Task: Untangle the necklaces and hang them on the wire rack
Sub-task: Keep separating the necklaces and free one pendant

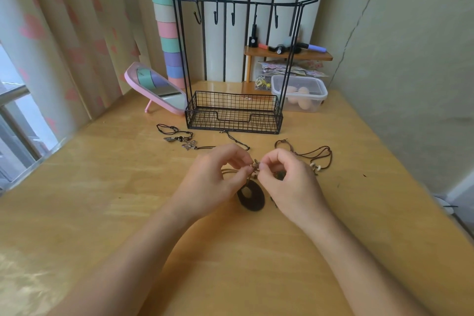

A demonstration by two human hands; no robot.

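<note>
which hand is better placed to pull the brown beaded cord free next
Probably the right hand: the brown beaded cord lies just beyond it, while the left hand pinches the tangle from the opposite side.

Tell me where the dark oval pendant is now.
Head view, centre: the dark oval pendant is between the left hand and right hand, just below the cord they pinch, over the wooden table in front of the wire rack.
</note>
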